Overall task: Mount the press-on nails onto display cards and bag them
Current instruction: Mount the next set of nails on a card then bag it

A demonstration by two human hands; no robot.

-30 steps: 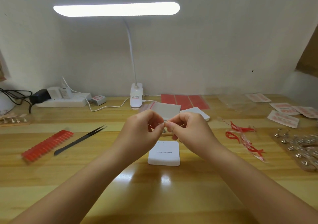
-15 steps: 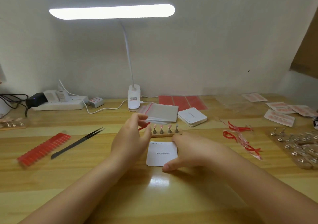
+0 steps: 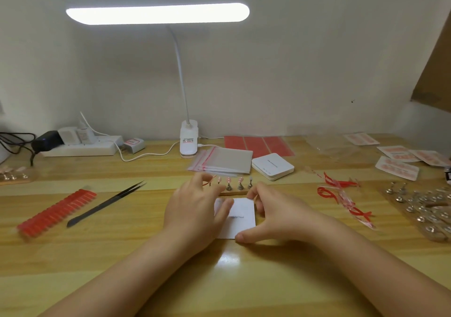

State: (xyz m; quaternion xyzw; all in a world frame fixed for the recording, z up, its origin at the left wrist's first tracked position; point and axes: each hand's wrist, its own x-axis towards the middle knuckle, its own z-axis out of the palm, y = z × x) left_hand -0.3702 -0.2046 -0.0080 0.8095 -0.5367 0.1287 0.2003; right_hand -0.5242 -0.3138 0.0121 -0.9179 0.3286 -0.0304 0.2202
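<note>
Both hands flank the white display card [image 3: 240,219] on the worktop [image 3: 122,255]. The left hand [image 3: 195,209] covers its left edge, grip loosely apart. The right hand [image 3: 275,215] spans its right side, thumb and fingers spread; the printed text is partly hidden.

Two bare forearms enter from the bottom edge toward the white display card [image 3: 240,216], no sleeves visible up to the frame edge. Left hand [image 3: 195,207] and right hand [image 3: 275,214] both bare: no gloves, rings, watch or bracelets at the wrists. Fingernails short and plain where visible, slightly motion-blurred near the card.
</note>
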